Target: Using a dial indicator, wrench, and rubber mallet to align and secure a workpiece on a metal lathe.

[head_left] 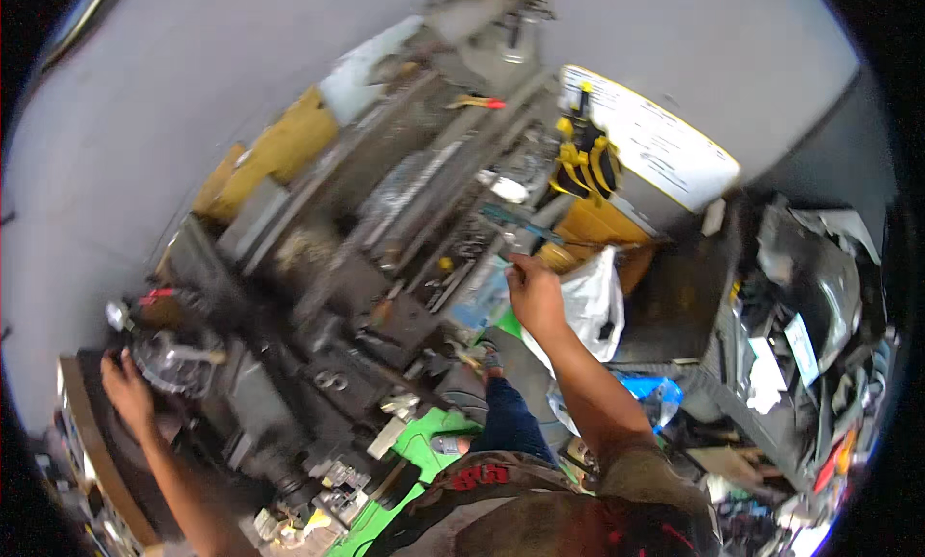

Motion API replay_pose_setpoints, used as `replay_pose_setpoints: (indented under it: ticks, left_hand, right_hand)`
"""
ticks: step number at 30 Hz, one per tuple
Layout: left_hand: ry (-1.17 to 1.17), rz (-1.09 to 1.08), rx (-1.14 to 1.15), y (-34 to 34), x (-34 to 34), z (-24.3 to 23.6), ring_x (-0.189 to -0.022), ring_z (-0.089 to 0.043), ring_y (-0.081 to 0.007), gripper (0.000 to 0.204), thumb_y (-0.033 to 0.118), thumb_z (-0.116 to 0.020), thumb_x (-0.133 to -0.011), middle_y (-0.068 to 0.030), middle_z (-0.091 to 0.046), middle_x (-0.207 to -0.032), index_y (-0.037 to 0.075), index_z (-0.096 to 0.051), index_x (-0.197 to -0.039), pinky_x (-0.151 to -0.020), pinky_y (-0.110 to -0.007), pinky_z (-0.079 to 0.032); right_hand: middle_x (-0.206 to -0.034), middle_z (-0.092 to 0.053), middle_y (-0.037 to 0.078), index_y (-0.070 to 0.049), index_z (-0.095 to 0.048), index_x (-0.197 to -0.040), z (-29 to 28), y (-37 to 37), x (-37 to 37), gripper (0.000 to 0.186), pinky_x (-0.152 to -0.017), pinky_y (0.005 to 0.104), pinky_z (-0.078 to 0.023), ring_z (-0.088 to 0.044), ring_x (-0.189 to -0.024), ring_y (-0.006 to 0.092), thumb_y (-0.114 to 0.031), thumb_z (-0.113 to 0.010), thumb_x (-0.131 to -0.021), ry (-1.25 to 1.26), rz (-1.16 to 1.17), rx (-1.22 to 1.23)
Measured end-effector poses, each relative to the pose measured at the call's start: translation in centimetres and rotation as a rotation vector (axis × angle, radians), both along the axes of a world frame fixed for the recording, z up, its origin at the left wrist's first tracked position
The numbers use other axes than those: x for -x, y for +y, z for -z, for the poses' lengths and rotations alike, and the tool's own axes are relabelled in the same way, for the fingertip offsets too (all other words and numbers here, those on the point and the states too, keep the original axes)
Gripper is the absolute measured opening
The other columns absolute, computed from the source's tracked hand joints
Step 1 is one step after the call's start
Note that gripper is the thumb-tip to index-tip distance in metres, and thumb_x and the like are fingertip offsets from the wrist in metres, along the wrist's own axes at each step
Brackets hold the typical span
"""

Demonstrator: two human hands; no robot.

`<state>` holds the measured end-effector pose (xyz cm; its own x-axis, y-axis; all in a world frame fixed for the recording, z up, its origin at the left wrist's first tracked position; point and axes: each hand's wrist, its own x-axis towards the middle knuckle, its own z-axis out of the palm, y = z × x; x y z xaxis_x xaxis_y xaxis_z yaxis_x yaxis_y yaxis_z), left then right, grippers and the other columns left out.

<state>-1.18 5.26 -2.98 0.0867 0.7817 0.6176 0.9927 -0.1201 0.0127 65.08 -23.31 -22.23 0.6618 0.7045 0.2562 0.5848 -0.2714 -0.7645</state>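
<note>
A dark metal lathe [318,258] with a greasy bed runs slantwise from lower left to the top of the view. My left hand [127,395] lies on its dark housing at the far left, fingers apart, beside a round chuck-like part [178,362]. My right hand [537,302] hovers or rests at the middle right, its fingers curled in; whatever they may hold is too blurred to make out. Beside it hangs a white plastic bag [590,311]. Just beyond the fingertips lie a teal tool [520,222] and several small metal parts [472,244].
Black-and-yellow gloves or clamps [588,157] sit by a white sheet [655,138] against the wall. A red-tipped tool [479,102] lies on the far ledge. Cluttered dark shelving [752,403] stands at right. A green mat [424,451] covers floor near my feet.
</note>
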Motion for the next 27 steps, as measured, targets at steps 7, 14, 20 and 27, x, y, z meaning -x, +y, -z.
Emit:
replay_pose_setpoints:
  ticks: [7,14,20,27]
  left_hand:
    - [-0.004,-0.109,0.096,2.6,5.3,0.7,-0.128,-0.058,-0.0535,0.07,0.049,-0.058,-0.11,-0.0359,-0.063,-0.138,-0.014,-0.058,-0.14,-0.112,-0.051,-0.044]
    - [0.089,-0.036,-0.179,-2.6,-4.6,-2.2,-0.079,-0.066,-0.0563,0.096,0.085,-0.054,-0.094,-0.0355,-0.068,-0.09,-0.01,-0.066,-0.087,-0.074,-0.066,-0.053]
    - [0.067,-0.056,-0.117,-2.6,-4.2,-2.1,-0.084,-0.067,-0.0567,0.098,0.085,-0.052,-0.095,-0.0365,-0.068,-0.091,-0.012,-0.065,-0.091,-0.077,-0.066,-0.053]
    - [0.054,-0.118,0.122,3.3,7.2,1.5,-0.141,-0.051,-0.0496,0.076,0.051,-0.055,-0.111,-0.0377,-0.054,-0.151,-0.014,-0.051,-0.149,-0.12,-0.049,-0.038]
  right_hand:
    - [-0.105,-0.074,0.025,0.0,-0.077,-0.113,3.2,-11.5,-7.0,0.024,-0.092,0.0506,-0.057,-0.07,-0.101,0.0447,-0.007,-0.073,-0.09,-0.066,0.32,0.12]
    - [-0.104,-0.074,0.021,-0.003,-0.077,-0.109,-2.8,-29.9,-14.5,0.019,-0.089,0.0522,-0.056,-0.071,-0.099,0.042,-0.011,-0.075,-0.092,-0.404,0.816,0.211]
    - [-0.114,-0.074,0.026,-0.001,-0.073,-0.122,-4.5,-45.5,-17.5,0.042,-0.096,0.0516,-0.057,-0.07,-0.112,0.0441,-0.024,-0.081,-0.087,-0.274,1.074,0.84]
    - [-0.117,-0.071,0.03,0.003,-0.067,-0.12,-1.4,-49.0,-19.3,0.04,-0.097,0.0532,-0.055,-0.067,-0.113,0.0502,-0.006,-0.076,-0.082,-0.193,0.822,0.601]
